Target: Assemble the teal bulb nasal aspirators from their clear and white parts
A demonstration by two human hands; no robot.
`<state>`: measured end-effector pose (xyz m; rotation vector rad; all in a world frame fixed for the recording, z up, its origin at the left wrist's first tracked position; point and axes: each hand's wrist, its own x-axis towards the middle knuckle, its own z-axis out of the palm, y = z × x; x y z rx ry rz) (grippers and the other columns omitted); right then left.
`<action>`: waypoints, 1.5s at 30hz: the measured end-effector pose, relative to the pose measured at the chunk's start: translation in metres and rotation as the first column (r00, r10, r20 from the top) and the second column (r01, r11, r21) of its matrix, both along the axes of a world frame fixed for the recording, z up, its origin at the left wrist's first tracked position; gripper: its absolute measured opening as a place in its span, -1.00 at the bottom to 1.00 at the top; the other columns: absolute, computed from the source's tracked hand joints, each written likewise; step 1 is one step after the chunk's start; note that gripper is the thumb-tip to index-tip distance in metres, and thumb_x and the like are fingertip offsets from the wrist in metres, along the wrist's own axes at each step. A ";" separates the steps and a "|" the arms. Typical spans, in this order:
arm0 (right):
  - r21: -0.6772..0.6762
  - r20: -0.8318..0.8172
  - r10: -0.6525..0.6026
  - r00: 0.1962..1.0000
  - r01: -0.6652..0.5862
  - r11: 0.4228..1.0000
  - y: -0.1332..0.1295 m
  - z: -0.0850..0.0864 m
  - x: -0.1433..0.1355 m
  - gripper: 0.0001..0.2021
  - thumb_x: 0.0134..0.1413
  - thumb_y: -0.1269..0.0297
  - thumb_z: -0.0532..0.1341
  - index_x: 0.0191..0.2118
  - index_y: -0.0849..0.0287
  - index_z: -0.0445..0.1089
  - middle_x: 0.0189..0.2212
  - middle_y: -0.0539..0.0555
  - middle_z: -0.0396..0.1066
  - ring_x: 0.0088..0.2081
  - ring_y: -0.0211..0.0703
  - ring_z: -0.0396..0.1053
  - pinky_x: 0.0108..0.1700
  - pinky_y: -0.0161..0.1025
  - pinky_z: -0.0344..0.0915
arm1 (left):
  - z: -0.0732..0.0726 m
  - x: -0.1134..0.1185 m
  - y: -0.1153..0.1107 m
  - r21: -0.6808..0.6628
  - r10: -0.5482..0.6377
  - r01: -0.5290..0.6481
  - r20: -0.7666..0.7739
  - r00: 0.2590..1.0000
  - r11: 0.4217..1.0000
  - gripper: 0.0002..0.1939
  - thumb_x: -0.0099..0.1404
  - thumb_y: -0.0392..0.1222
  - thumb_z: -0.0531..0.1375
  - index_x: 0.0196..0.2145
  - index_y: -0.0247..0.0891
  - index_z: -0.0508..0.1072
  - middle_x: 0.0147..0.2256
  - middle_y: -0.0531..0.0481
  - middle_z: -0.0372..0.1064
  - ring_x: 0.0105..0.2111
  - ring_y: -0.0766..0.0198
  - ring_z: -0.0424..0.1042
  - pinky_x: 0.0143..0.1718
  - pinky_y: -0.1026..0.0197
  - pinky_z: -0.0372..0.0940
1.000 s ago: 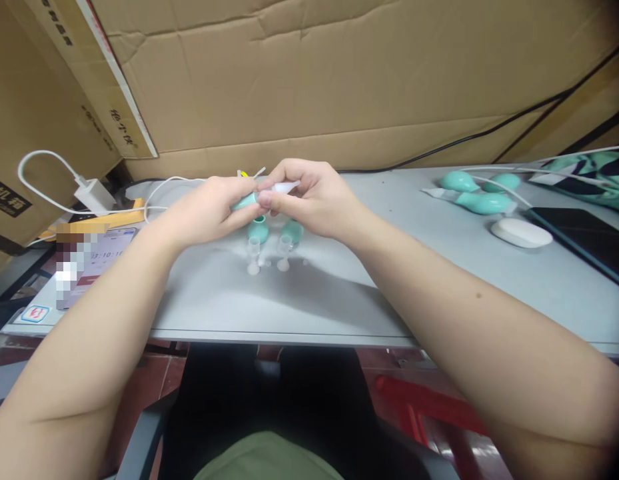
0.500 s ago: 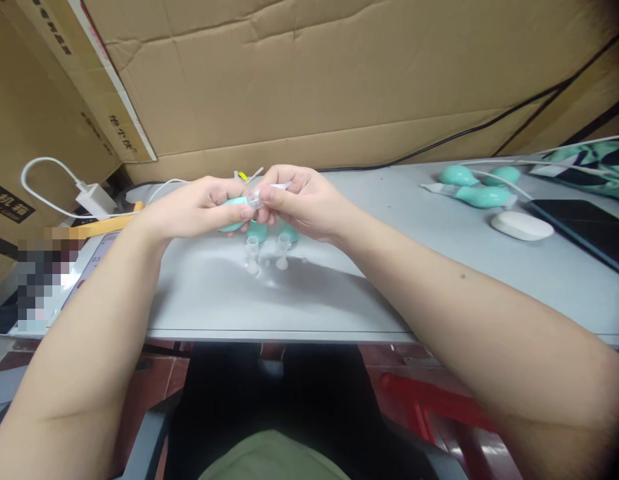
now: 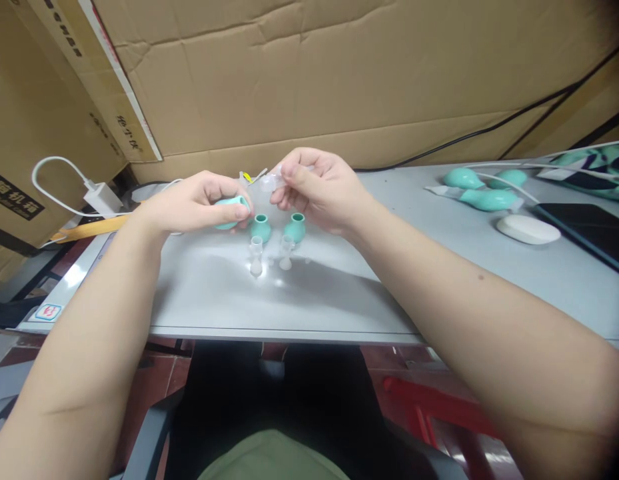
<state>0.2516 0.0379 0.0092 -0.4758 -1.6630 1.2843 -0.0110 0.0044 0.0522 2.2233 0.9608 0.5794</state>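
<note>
Your left hand (image 3: 202,202) grips a teal bulb (image 3: 228,213), fingers short of its rim, presumably for access; at its 2 o'clock, apart, your right hand (image 3: 322,185) pinches a clear nozzle (image 3: 272,183). Two bulbs (image 3: 260,231) stand at 4 o'clock (mouths up, probably for steadiness).

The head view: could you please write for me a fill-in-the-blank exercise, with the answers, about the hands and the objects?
1. A mint-green rounded bulb is held in the person's ____ hand.
2. On the flat grey table, ____ mint-green bulbs stand with open necks upward.
3. The smooth oval object near the dark rectangular device is ____ in colour.
Missing words: left; two; white.
</note>
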 end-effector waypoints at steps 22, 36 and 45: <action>0.395 0.379 -0.157 0.912 -0.006 0.919 -0.002 -0.009 -0.008 -0.88 0.41 0.20 0.40 -0.17 0.12 0.60 -0.36 -0.01 0.58 -0.45 -0.25 0.36 -0.42 -0.21 0.17 | -0.024 -0.009 0.008 0.324 0.307 -0.232 -0.204 0.930 0.917 -0.55 0.21 0.14 0.58 -0.03 -0.15 0.83 -0.15 -0.08 0.73 -0.23 0.13 0.58 -0.22 0.12 0.35; 0.462 0.357 -0.222 0.907 0.035 0.886 0.001 0.002 -0.036 -0.75 0.47 0.18 0.42 -0.16 0.01 0.32 -0.39 -0.07 0.49 -0.41 -0.20 0.36 -0.35 -0.20 0.22 | -0.028 -0.018 0.011 -0.071 0.100 -0.079 0.358 0.928 0.994 -0.44 0.19 0.08 0.69 0.06 -0.22 0.80 -0.12 -0.10 0.81 -0.11 -0.07 0.84 -0.01 -0.07 0.77; 0.619 0.210 -0.454 0.866 0.241 0.747 -0.016 -0.013 -0.031 -0.83 0.55 0.23 0.24 -0.13 -0.01 0.23 -0.31 -0.06 0.33 -0.37 -0.19 0.23 -0.24 -0.16 0.27 | -0.029 -0.020 0.011 0.024 0.114 -0.125 0.273 0.955 0.992 -0.52 0.24 -0.12 0.63 0.11 -0.19 0.80 -0.28 -0.03 0.73 -0.29 0.14 0.75 -0.18 0.14 0.63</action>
